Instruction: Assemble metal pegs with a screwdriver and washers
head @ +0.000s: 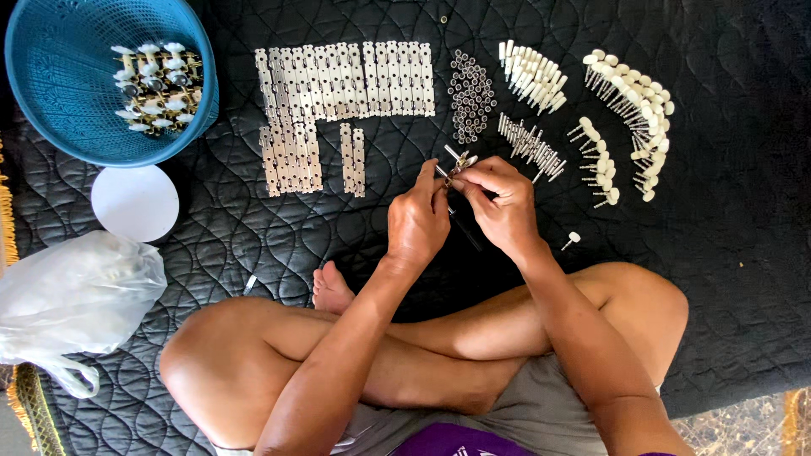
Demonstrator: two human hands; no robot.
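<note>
A person sits cross-legged on a black quilted mat [726,253], seen from above. Both hands meet in front of the knees, over the middle of the mat. The left hand [416,221] is closed around a small metal assembly [457,162] with white-tipped pegs, and the right hand [504,207] pinches the same piece from the other side, fingertips working at its top.

Judging from the layout, the work looks early to midway. A blue basket [51,84] at the far left corner holds a modest cluster of finished assemblies [156,89]. Far more parts lie unused along the far edge: rows of flat metal plates [338,93], a patch of small dark rings [470,95], short metal pins [528,142], and several rows of white-headed pegs [629,101]. One loose peg [572,240] lies near the right wrist. A white disc [135,203] and a clear plastic bag [72,295] sit by the left edge.
</note>
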